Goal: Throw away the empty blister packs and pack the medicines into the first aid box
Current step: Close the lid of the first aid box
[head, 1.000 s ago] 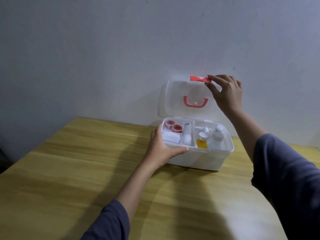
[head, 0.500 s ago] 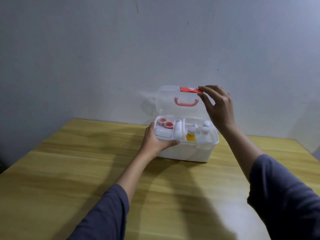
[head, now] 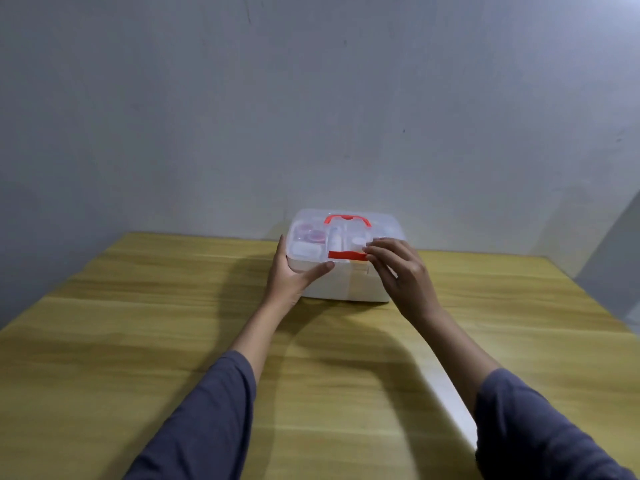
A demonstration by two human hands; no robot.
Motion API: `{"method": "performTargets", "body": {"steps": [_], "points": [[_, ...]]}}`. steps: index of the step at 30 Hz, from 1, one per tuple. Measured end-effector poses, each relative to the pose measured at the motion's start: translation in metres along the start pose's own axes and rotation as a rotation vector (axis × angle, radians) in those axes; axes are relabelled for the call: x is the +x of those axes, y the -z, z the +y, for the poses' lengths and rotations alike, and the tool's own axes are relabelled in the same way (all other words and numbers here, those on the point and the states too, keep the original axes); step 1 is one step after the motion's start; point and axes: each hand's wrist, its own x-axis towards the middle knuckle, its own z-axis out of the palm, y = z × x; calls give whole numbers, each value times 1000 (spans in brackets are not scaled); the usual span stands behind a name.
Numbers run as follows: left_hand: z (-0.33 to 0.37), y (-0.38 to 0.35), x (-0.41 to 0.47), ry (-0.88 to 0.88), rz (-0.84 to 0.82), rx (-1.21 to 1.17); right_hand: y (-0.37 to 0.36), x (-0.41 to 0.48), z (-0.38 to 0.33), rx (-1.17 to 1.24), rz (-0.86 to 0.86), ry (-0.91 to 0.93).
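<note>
The white first aid box stands at the far side of the wooden table, against the wall. Its clear lid is down, with a red handle on top and a red latch at the front edge. Through the lid I see bottles and red-capped items, blurred. My left hand holds the box's front left corner, thumb along the front wall. My right hand has its fingertips pinched on the right end of the red latch. No blister packs are in view.
A grey wall rises right behind the box. The table's right edge runs close to my right forearm, with a pale strip along it.
The lid, upright a second ago, has swung down onto the box under my right hand. My left hand stayed on the box's front left corner. The camera view shifted back.
</note>
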Motion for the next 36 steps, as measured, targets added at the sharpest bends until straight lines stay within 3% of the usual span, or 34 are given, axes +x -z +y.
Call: {"method": "performTargets", "body": {"steps": [10, 21, 36], "points": [[-7, 1, -3, -72, -10, -28, 0, -15, 6, 84, -113, 19], [-9, 3, -3, -90, -19, 9, 0, 5, 2, -214, -295, -74], [-11, 3, -3, -79, -27, 35, -8, 2, -6, -254, -206, -106]]}}
